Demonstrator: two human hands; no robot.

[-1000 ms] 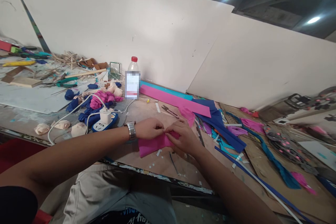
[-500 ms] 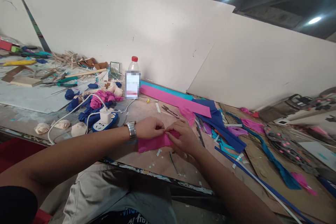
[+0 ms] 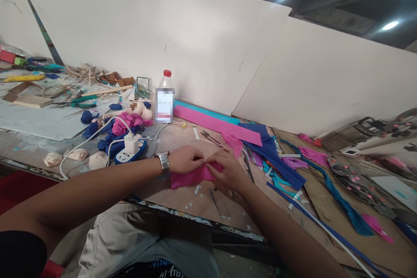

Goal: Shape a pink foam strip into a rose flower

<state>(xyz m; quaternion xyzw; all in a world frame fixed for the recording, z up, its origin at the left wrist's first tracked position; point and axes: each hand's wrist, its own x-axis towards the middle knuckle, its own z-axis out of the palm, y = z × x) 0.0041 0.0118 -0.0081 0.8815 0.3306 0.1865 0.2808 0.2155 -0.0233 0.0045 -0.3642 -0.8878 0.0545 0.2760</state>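
Observation:
A strip of pink crepe paper (image 3: 189, 178) lies near the table's front edge, beneath both hands. My left hand (image 3: 187, 159), with a metal watch (image 3: 163, 162) on its wrist, pinches the paper's upper edge. Close against it, my right hand (image 3: 228, 169) is closed on the same paper, its thumb and forefinger meeting the left fingertips. Part of the pink paper is hidden under the right palm. Just beyond the hands lie small thread snips (image 3: 211, 138) and a crumpled pink piece (image 3: 232, 142).
A red-capped bottle (image 3: 166, 80) stands by the white wall panel. To the left are a blue-and-white power strip (image 3: 125, 156) with cables, rolled paper flowers (image 3: 122, 124) and pliers (image 3: 83, 102). Long pink paper (image 3: 215, 124), blue paper (image 3: 286, 169) and scraps lie at the right.

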